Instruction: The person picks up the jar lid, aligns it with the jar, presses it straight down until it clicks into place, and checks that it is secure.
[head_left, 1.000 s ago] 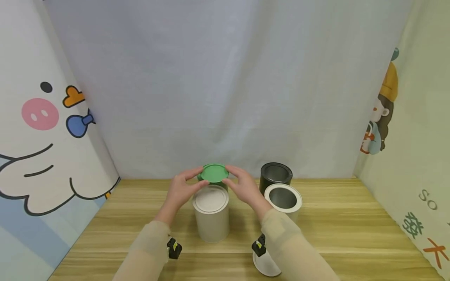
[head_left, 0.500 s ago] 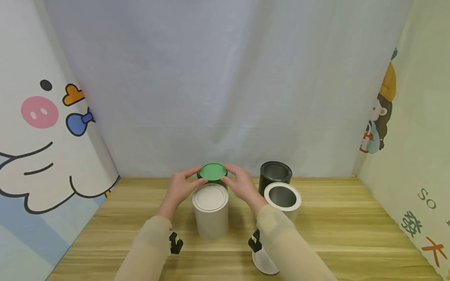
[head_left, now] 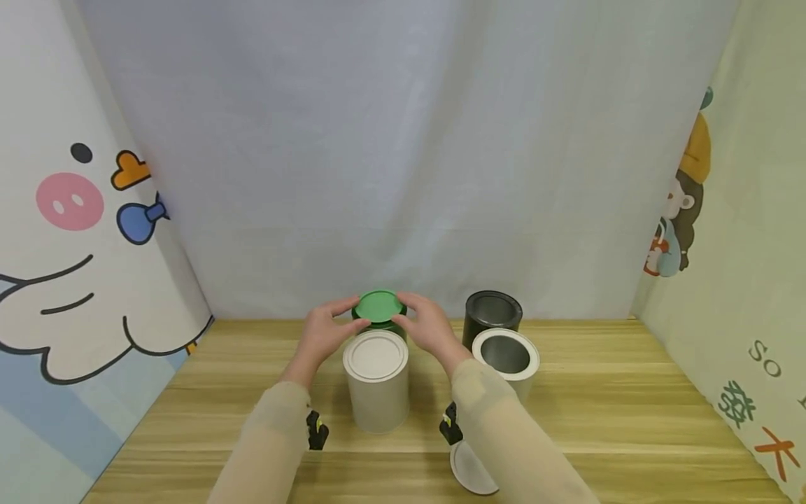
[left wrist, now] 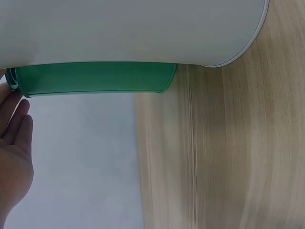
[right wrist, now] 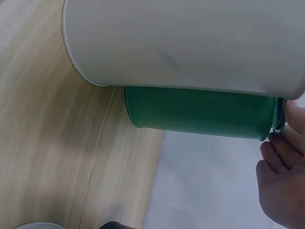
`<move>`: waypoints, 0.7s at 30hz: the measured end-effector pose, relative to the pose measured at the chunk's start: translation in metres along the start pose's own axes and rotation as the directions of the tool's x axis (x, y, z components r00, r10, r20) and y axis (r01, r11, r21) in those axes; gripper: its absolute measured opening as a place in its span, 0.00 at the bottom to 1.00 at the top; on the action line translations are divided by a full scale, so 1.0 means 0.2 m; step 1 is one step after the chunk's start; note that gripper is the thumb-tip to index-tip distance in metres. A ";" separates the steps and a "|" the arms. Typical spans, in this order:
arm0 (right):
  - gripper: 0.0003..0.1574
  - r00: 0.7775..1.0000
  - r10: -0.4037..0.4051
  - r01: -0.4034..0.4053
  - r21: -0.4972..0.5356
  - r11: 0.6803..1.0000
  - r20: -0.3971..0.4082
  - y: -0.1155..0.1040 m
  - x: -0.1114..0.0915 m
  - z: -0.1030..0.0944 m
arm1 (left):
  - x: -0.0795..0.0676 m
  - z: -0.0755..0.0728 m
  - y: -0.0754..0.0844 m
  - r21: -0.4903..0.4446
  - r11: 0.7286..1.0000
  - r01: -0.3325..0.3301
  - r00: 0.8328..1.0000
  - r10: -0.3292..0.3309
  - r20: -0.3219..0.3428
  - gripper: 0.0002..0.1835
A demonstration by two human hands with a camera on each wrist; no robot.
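A green lid (head_left: 380,306) is over the mouth of a green can (right wrist: 200,112), close to its rim. My left hand (head_left: 324,334) pinches the lid's left edge between thumb and fingers. Opposite it, my right hand (head_left: 429,330) pinches the right edge the same way. Both wrist views show a narrow gap between lid and rim, with fingertips right at that edge. In front stands a white can (head_left: 378,402) with a white lid on top, hiding most of the green can in the head view.
To the right, an uncovered white can (head_left: 534,360) stands before a black can (head_left: 474,329). A loose white lid (head_left: 472,472) lies near the front, partly under the right sleeve. Behind the wooden table (head_left: 623,406) hangs a grey curtain (head_left: 403,175).
Both hands have shifted the green lid slightly left and back, so it sits more squarely over the green can's rim. The right forearm has swung a little inward. The cans stay put.
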State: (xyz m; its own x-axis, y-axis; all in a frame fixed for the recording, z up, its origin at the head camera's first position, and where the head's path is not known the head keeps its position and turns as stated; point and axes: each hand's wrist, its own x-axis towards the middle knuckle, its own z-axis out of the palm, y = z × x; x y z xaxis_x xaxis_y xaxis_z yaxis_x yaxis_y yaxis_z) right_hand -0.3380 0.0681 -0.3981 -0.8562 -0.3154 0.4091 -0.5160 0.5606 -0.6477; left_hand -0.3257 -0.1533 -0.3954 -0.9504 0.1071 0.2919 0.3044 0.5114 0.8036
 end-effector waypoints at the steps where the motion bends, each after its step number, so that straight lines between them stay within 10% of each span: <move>1: 0.29 1.000 0.007 -0.007 -0.003 1.000 0.004 0.00 0.00 0.00 | 0.00 0.00 0.00 -0.003 1.000 -0.001 1.000 0.001 0.000 0.30; 21: 0.30 0.991 0.108 -0.101 -0.078 0.992 0.082 -0.08 0.02 -0.02 | 0.03 -0.02 -0.01 0.043 0.999 -0.002 0.998 0.000 0.057 0.29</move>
State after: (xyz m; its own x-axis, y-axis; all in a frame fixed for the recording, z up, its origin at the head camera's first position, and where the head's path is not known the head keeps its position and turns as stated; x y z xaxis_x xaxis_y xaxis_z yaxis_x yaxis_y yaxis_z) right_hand -0.3320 0.0607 -0.3836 -0.9060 -0.3149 0.2830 -0.4231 0.6477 -0.6337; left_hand -0.3308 -0.1573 -0.3931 -0.9525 0.1553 0.2618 0.3036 0.5476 0.7797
